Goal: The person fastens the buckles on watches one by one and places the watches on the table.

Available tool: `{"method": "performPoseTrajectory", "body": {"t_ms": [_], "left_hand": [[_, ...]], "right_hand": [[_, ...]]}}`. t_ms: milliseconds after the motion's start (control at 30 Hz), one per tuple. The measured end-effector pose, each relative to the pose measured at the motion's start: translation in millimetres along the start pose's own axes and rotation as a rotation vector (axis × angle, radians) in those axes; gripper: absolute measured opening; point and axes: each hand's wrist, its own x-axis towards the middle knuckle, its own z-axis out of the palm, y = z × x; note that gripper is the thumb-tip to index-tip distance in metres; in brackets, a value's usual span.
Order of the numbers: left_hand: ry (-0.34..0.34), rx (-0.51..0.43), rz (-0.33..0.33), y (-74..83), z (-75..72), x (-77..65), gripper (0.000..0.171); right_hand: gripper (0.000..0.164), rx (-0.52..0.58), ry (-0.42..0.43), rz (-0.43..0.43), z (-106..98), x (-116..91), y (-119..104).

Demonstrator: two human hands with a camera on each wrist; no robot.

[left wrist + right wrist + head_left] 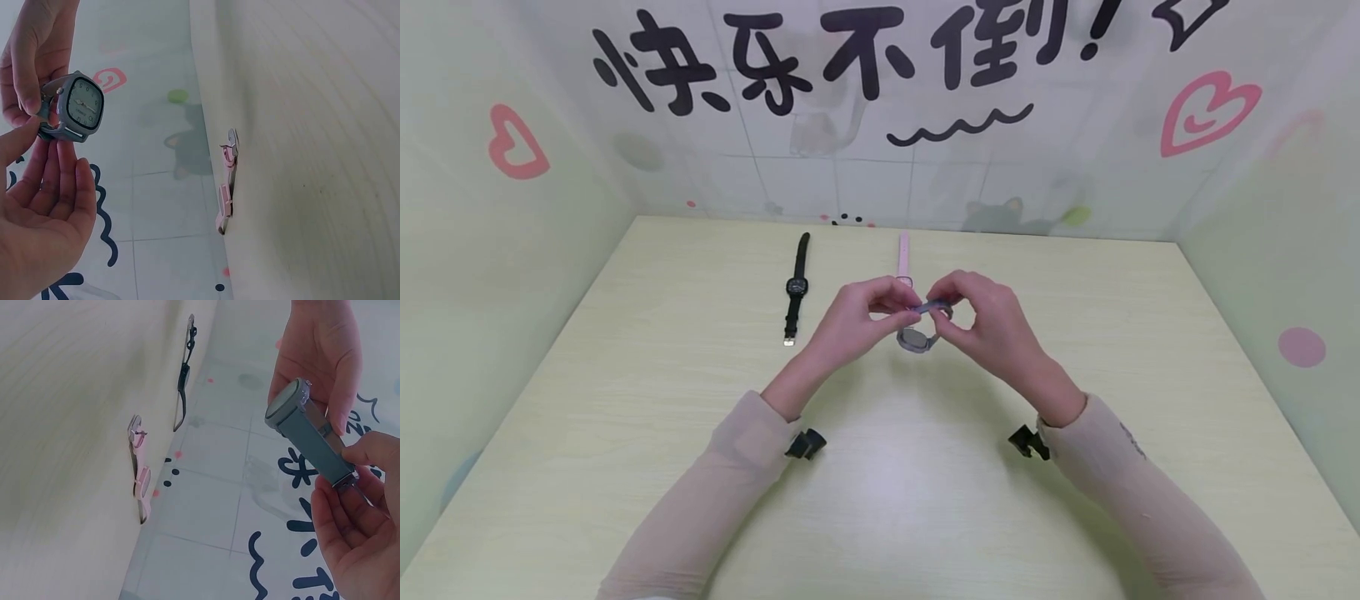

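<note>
In the head view, a grey-blue wristwatch [914, 340] hangs below both hands, over the table. My left hand [868, 321] pinches its strap between thumb and fingers. From the other side, my right hand [992, 325] pinches the strap too. The square dial [85, 103] faces the left wrist camera, with the strap bent into a loop behind it. In the right wrist view, a metal buckle [345, 482] shows at the strap's end, by the right hand's fingers. Partly behind the hands lies a pink watch [904, 252], flat on the table.
A black watch [797, 287] lies stretched out on the pale wooden table [662, 367], left of the hands. Printed wall panels [865, 183] rise at the table's back and sides. Small black devices [806, 444] are worn at both sleeve cuffs.
</note>
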Motion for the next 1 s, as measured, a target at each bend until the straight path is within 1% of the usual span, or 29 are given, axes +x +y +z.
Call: {"method": "performPoseTrajectory", "body": {"t_ms": [100, 200, 367, 500, 700, 800, 900, 1000], "left_hand": [[-0.023, 0.002, -0.001, -0.2, -0.4, -1.0, 0.02], [-0.039, 0.001, -0.014, 0.4, -1.2, -1.6, 0.023], [-0.037, -0.029, -0.039, 1.2, -3.2, -1.0, 0.024], [-0.036, -0.062, -0.049, 0.5, -4.8, 0.6, 0.023], [-0.032, -0.095, -0.077, 0.1, -7.7, 2.5, 0.023], [-0.025, -0.124, -0.089, 0.6, -9.5, 2.0, 0.023], [-0.026, -0.175, -0.105, 1.1, -10.5, 2.3, 0.024], [-0.029, -0.237, -0.13, 3.0, -10.5, 2.3, 0.025]], "right_hand": [[0.016, 0.008, -0.007, 0.001, 1, -1, 0], [0.016, 0.026, 0.003, -0.007, 2, -3, 2], [0.021, 0.045, 0.051, -0.042, 2, -6, 7], [0.026, 0.057, 0.073, -0.06, -1, -7, 9], [0.037, 0.07, 0.073, -0.087, -3, -10, 11], [0.046, 0.112, 0.057, -0.113, -2, -11, 12], [0.058, 0.153, 0.034, -0.129, -1, -11, 13], [0.065, 0.179, 0.009, -0.131, -1, -13, 13]]}}
